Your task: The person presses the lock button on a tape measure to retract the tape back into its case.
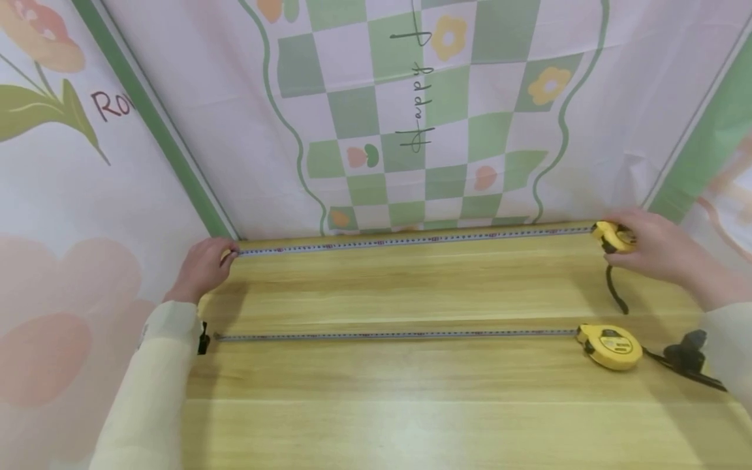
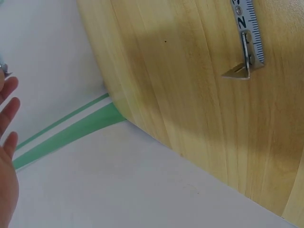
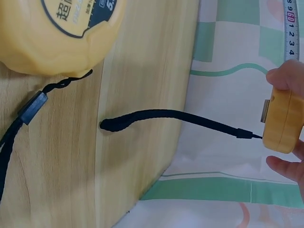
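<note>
My left hand (image 1: 205, 266) pinches the hooked end of a pulled-out tape blade (image 1: 382, 243) near the table's back left corner. At the other end, my right hand (image 1: 652, 251) grips the yellow tape measure (image 1: 611, 236) that this blade comes from; a black wrist strap (image 3: 175, 115) dangles from it. The blade runs nearly straight between both hands along the back edge. Closer to me lies a second yellow tape measure (image 1: 612, 347), its blade (image 1: 388, 336) also drawn out to the left. That blade's metal end hook (image 2: 244, 64) shows in the left wrist view, touched by neither hand.
Underneath is a light wood table (image 1: 388, 391). Printed cloth panels (image 1: 405, 117) with green checks, flowers and lettering rise behind it, with more cloth at both sides. A black strap (image 1: 675, 362) trails from the lying tape measure toward my right sleeve.
</note>
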`<state>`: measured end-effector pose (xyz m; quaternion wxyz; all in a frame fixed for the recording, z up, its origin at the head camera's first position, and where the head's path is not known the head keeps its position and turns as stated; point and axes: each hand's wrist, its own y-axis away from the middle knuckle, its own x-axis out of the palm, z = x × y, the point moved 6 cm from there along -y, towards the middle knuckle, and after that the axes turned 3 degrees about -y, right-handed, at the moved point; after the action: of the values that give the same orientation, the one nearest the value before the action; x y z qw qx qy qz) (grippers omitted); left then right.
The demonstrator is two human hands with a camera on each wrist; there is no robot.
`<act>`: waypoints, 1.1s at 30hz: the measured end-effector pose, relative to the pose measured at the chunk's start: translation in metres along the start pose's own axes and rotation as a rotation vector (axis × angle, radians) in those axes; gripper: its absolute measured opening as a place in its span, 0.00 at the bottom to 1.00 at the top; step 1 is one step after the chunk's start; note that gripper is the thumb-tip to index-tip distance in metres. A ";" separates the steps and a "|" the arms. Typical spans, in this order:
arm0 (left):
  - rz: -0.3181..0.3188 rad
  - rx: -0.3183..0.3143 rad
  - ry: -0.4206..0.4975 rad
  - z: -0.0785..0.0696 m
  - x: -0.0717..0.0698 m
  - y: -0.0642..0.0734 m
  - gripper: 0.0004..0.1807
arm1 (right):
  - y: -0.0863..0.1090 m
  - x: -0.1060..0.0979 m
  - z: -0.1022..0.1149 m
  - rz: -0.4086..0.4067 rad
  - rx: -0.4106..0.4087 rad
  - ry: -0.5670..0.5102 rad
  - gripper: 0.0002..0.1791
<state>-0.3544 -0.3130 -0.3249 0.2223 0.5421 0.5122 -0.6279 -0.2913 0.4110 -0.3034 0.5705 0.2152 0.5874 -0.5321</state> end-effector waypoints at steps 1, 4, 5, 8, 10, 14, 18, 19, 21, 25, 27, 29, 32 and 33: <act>-0.001 0.000 0.001 -0.001 -0.001 0.000 0.05 | 0.000 0.000 -0.001 0.002 0.007 -0.003 0.37; -0.008 -0.001 0.002 -0.003 -0.002 0.000 0.05 | 0.000 0.000 -0.004 0.008 0.021 -0.027 0.38; -0.010 -0.001 0.004 -0.003 -0.003 0.000 0.05 | 0.000 0.000 -0.004 0.009 0.024 -0.030 0.38; -0.015 0.000 0.007 -0.004 -0.003 -0.001 0.05 | 0.001 0.000 -0.005 0.004 0.024 -0.038 0.39; -0.016 0.000 0.008 -0.004 -0.002 0.000 0.05 | 0.000 0.000 -0.004 0.001 0.028 -0.040 0.39; -0.014 0.002 0.011 -0.003 -0.001 -0.001 0.05 | -0.001 -0.001 -0.002 0.003 0.039 -0.043 0.39; -0.002 -0.005 0.020 -0.003 0.000 -0.003 0.05 | -0.002 -0.001 0.002 0.003 0.040 -0.057 0.38; 0.004 -0.010 0.026 -0.003 0.000 -0.003 0.05 | -0.002 -0.001 0.003 0.002 0.041 -0.061 0.38; 0.017 -0.022 0.036 -0.004 0.000 -0.004 0.05 | -0.002 -0.001 0.003 0.003 0.043 -0.069 0.39; 0.036 -0.043 0.058 -0.004 0.000 -0.004 0.05 | -0.001 -0.001 0.002 0.002 0.058 -0.083 0.40; 0.038 -0.045 0.062 -0.004 0.000 -0.004 0.05 | -0.001 -0.001 0.001 -0.001 0.064 -0.084 0.40; 0.038 -0.042 0.062 -0.004 0.001 -0.004 0.05 | 0.000 -0.001 0.000 -0.005 0.073 -0.081 0.40; 0.034 -0.037 0.064 -0.005 0.001 -0.003 0.05 | 0.001 -0.001 0.000 -0.004 0.090 -0.080 0.40; 0.033 -0.036 0.065 -0.005 0.001 -0.003 0.05 | 0.001 -0.001 0.000 -0.003 0.096 -0.083 0.40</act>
<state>-0.3550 -0.3067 -0.3242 0.2257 0.5665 0.5213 -0.5970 -0.2900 0.4119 -0.3027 0.5827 0.2190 0.5374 -0.5690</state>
